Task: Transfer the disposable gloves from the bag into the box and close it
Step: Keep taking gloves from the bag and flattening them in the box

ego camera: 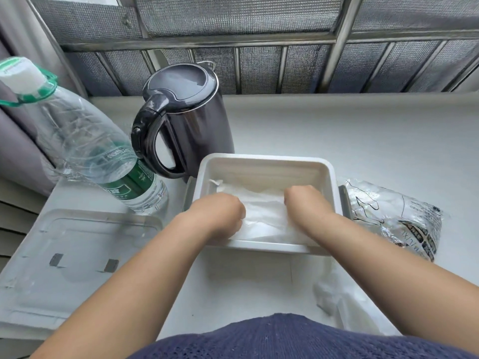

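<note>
Both forearms reach forward over the near rim of the white box (264,159). The left hand (220,213) and right hand (303,200) are knuckles-up, set down on the gloves (261,216), a translucent stack lying inside the box. The fingers are bent under and hidden, so it cannot be told whether they pinch the gloves or only press them. The bag (394,216) lies just right of the box, with black hand outlines and lettering that appears to read "L/XL". The bottle (103,156) carries a green label, its text illegible.
</note>
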Available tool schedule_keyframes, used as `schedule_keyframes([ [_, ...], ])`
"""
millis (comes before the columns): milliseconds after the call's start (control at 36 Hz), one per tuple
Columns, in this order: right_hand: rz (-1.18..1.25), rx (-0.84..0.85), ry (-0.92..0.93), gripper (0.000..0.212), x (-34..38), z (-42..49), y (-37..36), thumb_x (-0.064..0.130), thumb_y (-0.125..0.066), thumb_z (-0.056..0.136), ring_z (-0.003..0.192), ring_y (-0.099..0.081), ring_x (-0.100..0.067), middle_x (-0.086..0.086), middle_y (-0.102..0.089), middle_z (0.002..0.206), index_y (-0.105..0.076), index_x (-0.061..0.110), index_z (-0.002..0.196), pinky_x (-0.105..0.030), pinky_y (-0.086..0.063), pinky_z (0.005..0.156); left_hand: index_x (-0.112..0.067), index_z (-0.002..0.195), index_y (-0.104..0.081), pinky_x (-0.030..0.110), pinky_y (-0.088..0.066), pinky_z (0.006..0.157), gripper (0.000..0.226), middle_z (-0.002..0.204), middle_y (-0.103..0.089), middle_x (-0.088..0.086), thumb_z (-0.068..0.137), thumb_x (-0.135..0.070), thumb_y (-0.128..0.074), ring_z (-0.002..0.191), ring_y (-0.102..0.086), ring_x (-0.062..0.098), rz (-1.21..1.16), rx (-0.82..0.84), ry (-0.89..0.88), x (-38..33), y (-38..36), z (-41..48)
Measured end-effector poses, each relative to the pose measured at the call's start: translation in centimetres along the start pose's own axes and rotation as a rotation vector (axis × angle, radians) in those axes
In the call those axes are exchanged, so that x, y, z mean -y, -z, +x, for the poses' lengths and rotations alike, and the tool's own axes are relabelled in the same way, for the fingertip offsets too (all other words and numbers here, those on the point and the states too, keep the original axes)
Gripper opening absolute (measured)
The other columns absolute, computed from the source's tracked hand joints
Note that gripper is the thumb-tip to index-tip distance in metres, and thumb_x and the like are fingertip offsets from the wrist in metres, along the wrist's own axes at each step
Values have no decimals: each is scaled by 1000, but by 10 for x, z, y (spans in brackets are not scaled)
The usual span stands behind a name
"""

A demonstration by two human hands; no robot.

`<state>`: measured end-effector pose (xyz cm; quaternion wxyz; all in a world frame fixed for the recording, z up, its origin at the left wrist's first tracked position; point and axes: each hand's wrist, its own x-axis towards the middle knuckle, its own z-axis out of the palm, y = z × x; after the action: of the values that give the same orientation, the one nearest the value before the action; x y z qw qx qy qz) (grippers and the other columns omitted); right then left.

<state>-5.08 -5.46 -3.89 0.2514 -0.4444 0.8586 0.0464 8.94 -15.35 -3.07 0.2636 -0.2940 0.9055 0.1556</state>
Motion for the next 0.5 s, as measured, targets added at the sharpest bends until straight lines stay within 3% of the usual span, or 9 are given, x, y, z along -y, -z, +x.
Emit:
schedule_keyframes([
  [56, -27, -18, 1, 30, 1, -6, 10, -11, -39, 80, 71, -47, -30, -6, -39, 61, -37, 10, 59, -28, -37, 58, -30, 97, -65, 29, -47, 76, 27, 103, -62, -9, 92, -20, -41, 101, -56, 22, -46, -29, -2, 1, 3, 0],
  [167, -77, -31, -21, 28, -3, -16, 29, -12, -40, 79, 73, -46, -28, -5, -40, 68, -36, 9, 61, -29, -38, 64, -33, 116, -60, 28, -40, 75, 32, 120, -59, -2, 93, -20, -42, 115, -51, 22, -46, -114, 8, 1, 6, 5],
  [250, -112, -26, -43, 23, 0, -22, 37, -11, -42, 81, 75, -46, -26, -13, -48, 92, -58, 4, 89, -30, -39, 65, -33, 116, -59, 29, -40, 74, 26, 114, -58, -4, 93, -30, -48, 113, -49, 22, -39, -204, -27, -2, 5, 7],
  [333, -155, -106, -16, 33, 4, -25, 37, -9, -44, 83, 71, -49, -22, -16, -39, 122, -55, 4, 111, -31, -36, 62, -33, 122, -59, 30, -40, 82, 29, 122, -52, -8, 94, -33, -51, 119, -42, 18, 7, -280, -117, -2, 4, 10],
  [444, -114, -169, 163, 30, 7, -13, 16, 1, -42, 86, 104, -51, -32, -11, -40, 121, -50, 10, 114, -35, -39, 67, -33, 132, -52, 33, -35, 98, 39, 142, -41, -7, 93, -26, -53, 130, -37, 20, 42, -182, -172, -2, 2, 16],
  [500, -67, -57, 217, 37, 6, -2, 1, 7, -40, 88, 114, -48, -31, -11, -45, 124, -50, 13, 123, -37, -44, 84, -32, 138, -44, 35, -36, 97, 48, 145, -35, -1, 92, -24, -54, 131, -36, 24, 86, -94, -144, -2, -1, 19],
])
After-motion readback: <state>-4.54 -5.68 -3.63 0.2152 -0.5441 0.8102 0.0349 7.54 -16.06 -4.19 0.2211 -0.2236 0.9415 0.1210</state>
